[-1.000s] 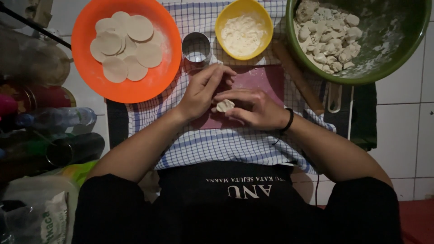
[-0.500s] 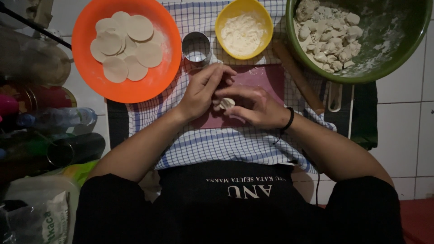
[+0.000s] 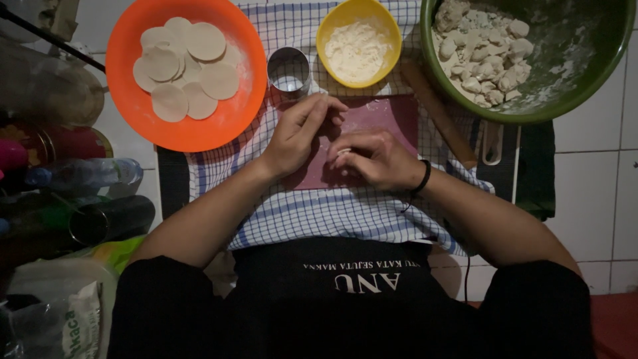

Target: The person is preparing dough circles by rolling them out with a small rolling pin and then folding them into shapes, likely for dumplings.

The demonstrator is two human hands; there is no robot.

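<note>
Both hands meet over a dark red board [image 3: 392, 116] laid on a blue checked cloth [image 3: 332, 213]. My right hand [image 3: 372, 159] is curled around a small piece of pale dough [image 3: 343, 153], of which only a sliver shows between the fingers. My left hand [image 3: 299, 133] rests beside it, fingers bent toward the dough and touching the right hand's fingertips. Whether the left fingers pinch the dough is hidden.
An orange bowl [image 3: 133, 100] holds several flat round dough discs [image 3: 186, 70]. A round metal cutter [image 3: 289, 70], a yellow bowl of flour [image 3: 359, 43], a wooden rolling pin [image 3: 438, 113] and a green bowl with dough lumps [image 3: 531, 100] stand behind. Bottles [image 3: 86, 173] and bags crowd the left.
The dough piece was plainly visible between both hands before; now my right hand has closed over it and my left hand has shifted slightly up and away.
</note>
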